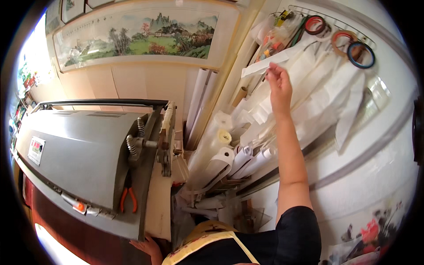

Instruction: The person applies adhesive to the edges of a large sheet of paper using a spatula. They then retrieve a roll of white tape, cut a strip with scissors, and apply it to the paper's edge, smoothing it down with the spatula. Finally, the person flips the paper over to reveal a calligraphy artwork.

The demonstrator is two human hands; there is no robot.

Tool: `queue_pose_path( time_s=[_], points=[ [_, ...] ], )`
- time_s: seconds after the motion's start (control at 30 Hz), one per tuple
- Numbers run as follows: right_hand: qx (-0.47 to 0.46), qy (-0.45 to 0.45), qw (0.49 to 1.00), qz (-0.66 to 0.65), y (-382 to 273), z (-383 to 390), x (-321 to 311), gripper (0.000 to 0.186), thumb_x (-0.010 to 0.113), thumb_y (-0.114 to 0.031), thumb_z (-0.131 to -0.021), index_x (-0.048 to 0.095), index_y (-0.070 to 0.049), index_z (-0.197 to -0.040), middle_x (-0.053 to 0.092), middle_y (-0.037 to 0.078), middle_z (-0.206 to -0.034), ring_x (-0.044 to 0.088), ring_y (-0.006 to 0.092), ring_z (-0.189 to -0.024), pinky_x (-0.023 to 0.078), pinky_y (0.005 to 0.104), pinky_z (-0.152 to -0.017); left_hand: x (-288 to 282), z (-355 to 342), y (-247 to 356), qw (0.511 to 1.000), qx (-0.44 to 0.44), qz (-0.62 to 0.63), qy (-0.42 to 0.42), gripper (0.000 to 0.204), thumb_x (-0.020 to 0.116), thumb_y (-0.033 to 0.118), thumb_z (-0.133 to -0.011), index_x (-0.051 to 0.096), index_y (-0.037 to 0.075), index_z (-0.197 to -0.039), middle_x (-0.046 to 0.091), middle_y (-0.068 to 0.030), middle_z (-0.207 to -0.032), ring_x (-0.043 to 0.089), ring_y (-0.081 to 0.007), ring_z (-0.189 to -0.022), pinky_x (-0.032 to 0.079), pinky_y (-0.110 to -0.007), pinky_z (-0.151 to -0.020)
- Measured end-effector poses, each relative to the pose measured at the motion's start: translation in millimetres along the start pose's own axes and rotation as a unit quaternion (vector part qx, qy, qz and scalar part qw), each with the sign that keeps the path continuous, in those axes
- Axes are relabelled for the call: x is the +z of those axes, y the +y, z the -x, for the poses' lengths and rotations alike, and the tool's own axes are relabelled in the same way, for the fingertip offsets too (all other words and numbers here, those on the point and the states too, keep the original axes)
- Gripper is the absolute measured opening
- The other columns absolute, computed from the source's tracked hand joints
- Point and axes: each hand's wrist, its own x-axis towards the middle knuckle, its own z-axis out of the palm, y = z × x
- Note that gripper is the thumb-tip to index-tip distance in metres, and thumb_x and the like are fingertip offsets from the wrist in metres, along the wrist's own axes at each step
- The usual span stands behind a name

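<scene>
My right arm reaches up and away toward the wall rack. My right hand (280, 86) is closed, its fingertips pinching a white paper strip (255, 69) that sticks out to the left among other hanging strips (304, 79). Low at the front, my left hand (149, 248) lies with its fingers stretched out by the near corner of a big grey press (84, 150). It holds nothing that I can see. Orange-handled pliers (129, 199) hang on the press's right side.
Tape rolls (315, 25) and plastic bags (282, 37) hang from the wire rack (335, 20). Below it stand several white rolls (221, 161). A framed landscape painting (145, 37) is on the wall behind the press. A pale board (158, 205) runs along the press's right edge.
</scene>
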Motion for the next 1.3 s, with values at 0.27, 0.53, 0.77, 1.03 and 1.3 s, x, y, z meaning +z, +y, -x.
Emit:
queue_pose_path(
  time_s=[0.27,0.53,0.77,1.03,1.3],
  points=[
    [0.065,-0.023,0.991,-0.113,34.6,7.7,64.5,0.025,0.059,-0.011,-0.1,0.062,0.0,-0.122,0.066,0.004,-0.116,0.063,0.0111,-0.1,0.051,0.0267,-0.085,-92.3,-64.3,90.2,0.888,-0.296,-0.003,-0.351,0.064,0.046,0.052,-0.102,0.061,-0.007,-0.122,0.063,-0.035,-0.116,0.06,-0.0514,-0.107,0.047,-0.057,-0.091],
    [0.346,-0.189,0.913,-0.101,64.9,205.6,96.2,0.025,0.061,-0.013,-0.1,0.064,-0.003,-0.122,0.067,0.004,-0.117,0.064,0.0119,-0.096,0.05,0.0263,-0.084,-57.9,-21.1,40.6,0.942,-0.24,0.073,-0.223,0.059,0.056,0.04,-0.102,0.054,-0.009,-0.133,0.059,-0.0344,-0.128,0.054,-0.0495,-0.121,0.041,-0.054,-0.104],
    [0.468,-0.31,0.828,0.003,39.8,397.2,85.0,0.024,0.061,-0.013,-0.097,0.067,-0.003,-0.118,0.066,0.001,-0.09,0.058,0.0092,-0.078,0.049,0.0252,-0.074,-116.0,8.8,26.2,0.953,-0.055,0.293,-0.05,0.046,0.059,0.01,-0.097,0.05,-0.001,-0.141,0.046,-0.0197,-0.146,0.04,-0.0391,-0.138,0.034,-0.046,-0.113],
    [0.437,-0.611,0.635,0.183,40.7,571.7,6.9,0.035,0.067,-0.023,-0.093,0.065,-0.005,-0.122,0.069,0.012,-0.113,0.067,0.0238,-0.097,0.053,0.0372,-0.086,-199.7,99.2,-16.8,0.926,0.004,0.329,-0.184,0.045,0.061,0.001,-0.091,0.056,0.0,-0.136,0.053,-0.02,-0.14,0.051,-0.037,-0.129,0.041,-0.042,-0.108],
    [0.131,-0.267,0.859,0.416,95.5,396.6,36.7,0.053,0.073,-0.022,-0.086,0.057,-0.001,-0.133,0.041,0.028,-0.146,0.041,0.0428,-0.136,0.039,0.0459,-0.111,-203.9,96.5,-24.1,0.92,0.022,0.338,-0.197,0.045,0.06,-0.002,-0.091,0.057,0.002,-0.135,0.054,-0.0195,-0.139,0.052,-0.0359,-0.128,0.042,-0.041,-0.107]
  ],
)
